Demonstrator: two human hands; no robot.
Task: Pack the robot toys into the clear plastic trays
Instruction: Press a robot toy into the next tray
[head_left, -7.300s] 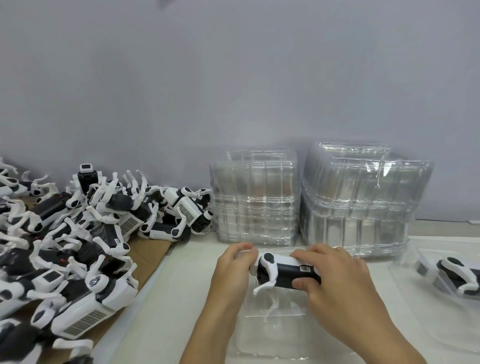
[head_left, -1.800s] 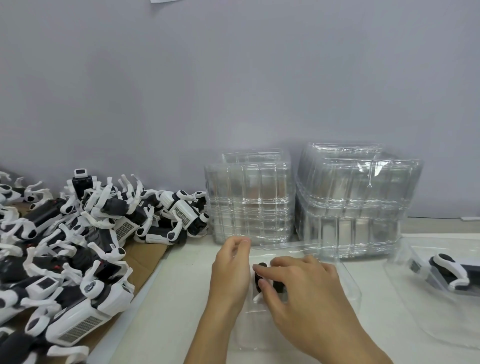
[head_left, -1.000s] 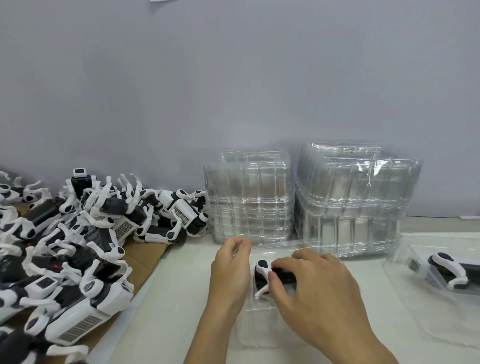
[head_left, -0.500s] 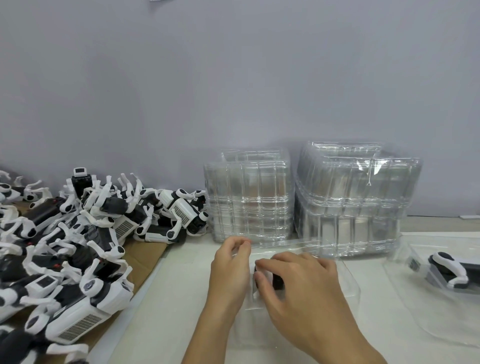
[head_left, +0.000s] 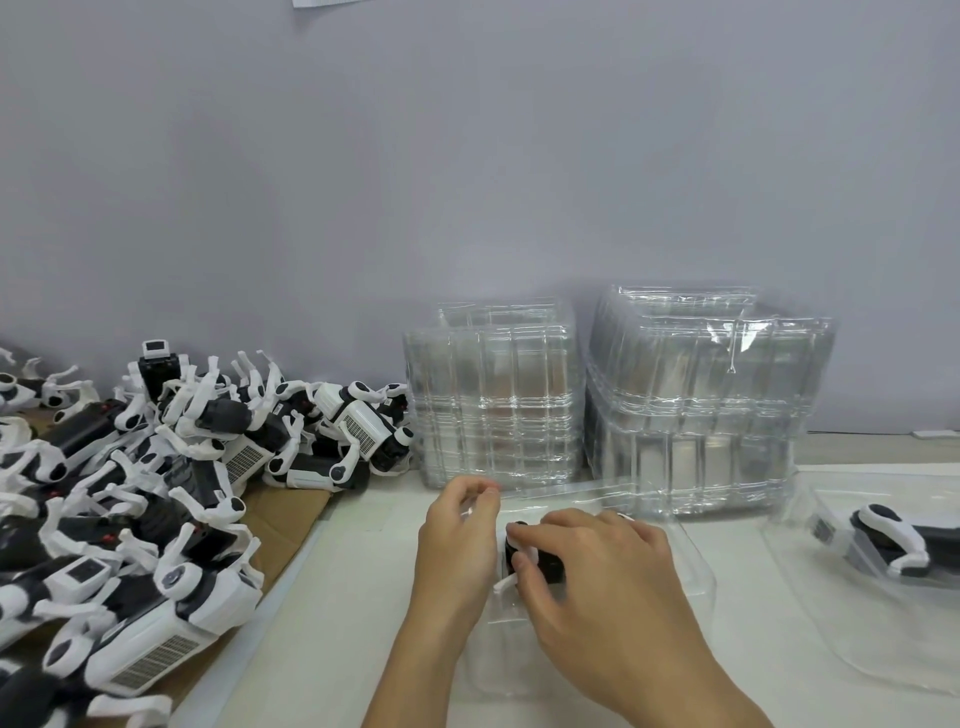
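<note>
Step in hand, as judged: seating one black-and-white robot toy (head_left: 535, 558) into the clear plastic tray (head_left: 693, 566) that lies on the white tabletop (head_left: 363, 597) at near centre. To do it well, press the body straight down into the moulded pocket with even force, keep the thin white legs tucked so none is pinched under the body, and hold the tray edge steady so the flimsy plastic does not slide or buckle

Containers, largest first:
- Two tall stacks of empty clear plastic trays (head_left: 701, 410) stand against the far grey wall (head_left: 467, 156), right stack taller, left stack (head_left: 493, 400) just beside it; nothing seen inside
- Heap of loose black-and-white robot toys (head_left: 156, 493) on brown cardboard (head_left: 291, 514) at left, unpacked, many remain
- Clear tray at far right (head_left: 810, 613) holds one robot toy (head_left: 883, 540), lying on its side
- Working tray at near centre holds the toy being seated; whether it is fully home is hidden by the hand

Hands:
- Right hand (head_left: 597, 577) lies over the toy, fingers curled round its body, thumb against the near side, gripping it
- Left hand (head_left: 457, 540) sits at the tray's left edge, fingers curled, fingertips pinched together at the far left corner; they appear to pinch the rim, though the clear plastic makes this hard to confirm
</note>
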